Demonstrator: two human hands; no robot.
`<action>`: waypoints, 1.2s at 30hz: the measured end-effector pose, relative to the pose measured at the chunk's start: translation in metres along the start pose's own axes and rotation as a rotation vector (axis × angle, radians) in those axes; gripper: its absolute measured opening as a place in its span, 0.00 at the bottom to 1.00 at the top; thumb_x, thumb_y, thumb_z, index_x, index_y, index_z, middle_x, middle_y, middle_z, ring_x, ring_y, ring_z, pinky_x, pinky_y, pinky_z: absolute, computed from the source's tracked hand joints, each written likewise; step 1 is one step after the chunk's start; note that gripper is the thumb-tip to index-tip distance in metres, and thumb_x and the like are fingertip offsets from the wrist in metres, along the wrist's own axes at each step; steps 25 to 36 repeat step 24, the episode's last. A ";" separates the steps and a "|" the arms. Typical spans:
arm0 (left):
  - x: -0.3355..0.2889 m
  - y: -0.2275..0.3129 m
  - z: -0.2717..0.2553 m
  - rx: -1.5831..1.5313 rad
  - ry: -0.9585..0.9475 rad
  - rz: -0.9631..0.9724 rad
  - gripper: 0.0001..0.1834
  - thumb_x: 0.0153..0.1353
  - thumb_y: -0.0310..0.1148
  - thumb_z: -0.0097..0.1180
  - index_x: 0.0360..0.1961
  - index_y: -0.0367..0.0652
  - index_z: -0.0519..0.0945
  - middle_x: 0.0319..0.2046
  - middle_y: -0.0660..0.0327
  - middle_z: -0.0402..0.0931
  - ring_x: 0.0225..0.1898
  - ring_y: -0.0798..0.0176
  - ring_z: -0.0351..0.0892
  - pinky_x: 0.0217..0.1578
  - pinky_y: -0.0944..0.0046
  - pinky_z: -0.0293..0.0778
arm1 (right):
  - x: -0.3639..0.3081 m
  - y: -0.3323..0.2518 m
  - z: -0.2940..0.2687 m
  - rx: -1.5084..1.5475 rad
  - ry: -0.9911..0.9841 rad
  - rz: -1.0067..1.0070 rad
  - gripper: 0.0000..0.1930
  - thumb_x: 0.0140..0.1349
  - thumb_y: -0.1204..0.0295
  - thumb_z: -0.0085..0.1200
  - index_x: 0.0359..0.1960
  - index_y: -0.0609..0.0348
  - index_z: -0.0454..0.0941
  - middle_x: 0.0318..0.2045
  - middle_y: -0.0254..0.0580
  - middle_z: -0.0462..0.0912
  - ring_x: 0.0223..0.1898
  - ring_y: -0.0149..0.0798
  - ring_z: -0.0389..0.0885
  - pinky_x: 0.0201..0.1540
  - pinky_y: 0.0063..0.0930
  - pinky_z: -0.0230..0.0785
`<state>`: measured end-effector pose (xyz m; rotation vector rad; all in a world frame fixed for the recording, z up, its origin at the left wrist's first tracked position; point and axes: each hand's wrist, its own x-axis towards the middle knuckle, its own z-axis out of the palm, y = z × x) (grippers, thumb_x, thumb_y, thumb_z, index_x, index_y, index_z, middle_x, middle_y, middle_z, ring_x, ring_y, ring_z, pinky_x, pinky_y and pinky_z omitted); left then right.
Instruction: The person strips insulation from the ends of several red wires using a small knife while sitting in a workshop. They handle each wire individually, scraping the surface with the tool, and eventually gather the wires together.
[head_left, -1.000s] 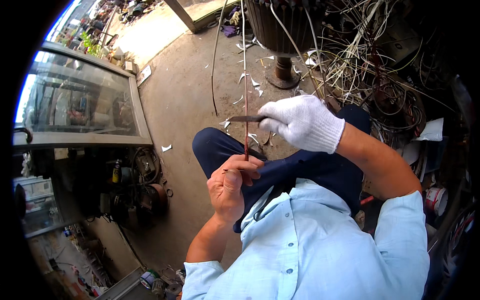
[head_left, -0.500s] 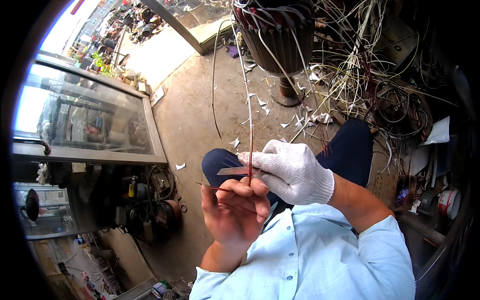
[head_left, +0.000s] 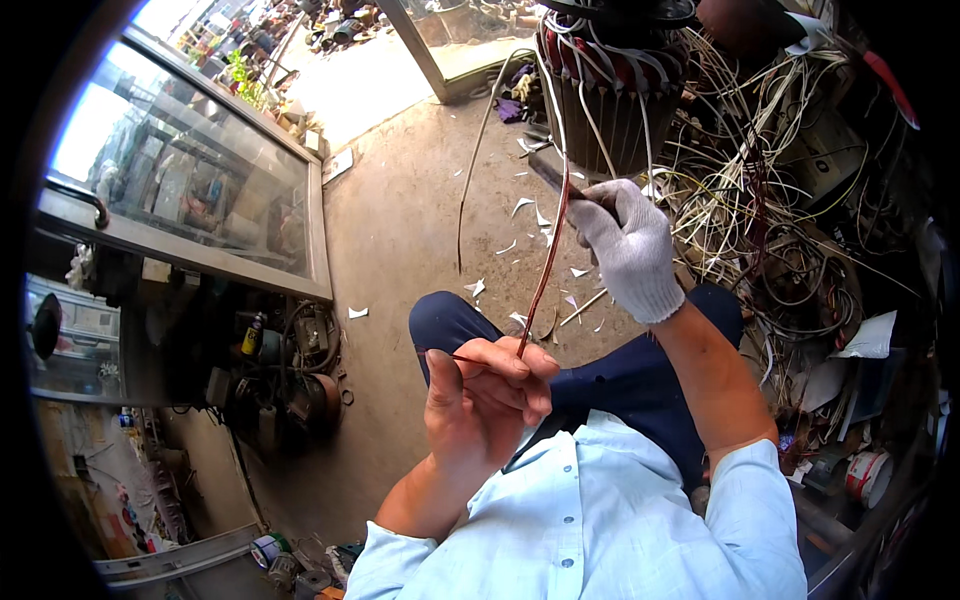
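My bare left hand (head_left: 485, 390) is closed on the lower end of a thin bundle of reddish-brown copper wires (head_left: 543, 285). The bundle rises away from it into a white sleeve (head_left: 556, 105), which leads up to a motor stator (head_left: 608, 125) with red windings and white leads. In a white knit glove, my right hand (head_left: 632, 250) grips a flat dark knife (head_left: 548, 176). Its blade crosses the bundle near the lower end of the sleeve. The gloved fingers hide the handle, and whether the thumb also presses the wires cannot be made out.
A large tangle of pale wires (head_left: 800, 110) lies right of the stator. White scraps (head_left: 522, 206) litter the concrete floor (head_left: 400, 220). A grey lead (head_left: 470, 170) hangs to the left. Beyond it stands a glass-paned door (head_left: 230, 190), with machinery (head_left: 300, 390) below.
My right hand and the knife have moved up and away along the wires, farther from my left hand. More bare copper shows between them. My left hand keeps its hold on the wire end.
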<state>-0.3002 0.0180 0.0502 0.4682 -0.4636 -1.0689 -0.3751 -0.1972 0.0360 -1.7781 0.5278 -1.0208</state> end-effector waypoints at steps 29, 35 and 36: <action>0.002 0.030 -0.025 1.765 -0.244 0.558 0.16 0.62 0.42 0.70 0.25 0.44 0.80 0.29 0.56 0.78 0.29 0.53 0.81 0.27 0.57 0.77 | 0.014 -0.070 -0.002 -0.772 -0.541 -0.650 0.10 0.63 0.62 0.67 0.31 0.53 0.85 0.20 0.46 0.83 0.23 0.42 0.87 0.26 0.36 0.76; 0.002 0.030 -0.025 1.765 -0.244 0.558 0.16 0.62 0.42 0.70 0.25 0.44 0.80 0.29 0.56 0.78 0.29 0.53 0.81 0.27 0.57 0.77 | 0.014 -0.070 -0.002 -0.772 -0.541 -0.650 0.10 0.63 0.62 0.67 0.31 0.53 0.85 0.20 0.46 0.83 0.23 0.42 0.87 0.26 0.36 0.76; 0.002 0.030 -0.025 1.765 -0.244 0.558 0.16 0.62 0.42 0.70 0.25 0.44 0.80 0.29 0.56 0.78 0.29 0.53 0.81 0.27 0.57 0.77 | 0.014 -0.070 -0.002 -0.772 -0.541 -0.650 0.10 0.63 0.62 0.67 0.31 0.53 0.85 0.20 0.46 0.83 0.23 0.42 0.87 0.26 0.36 0.76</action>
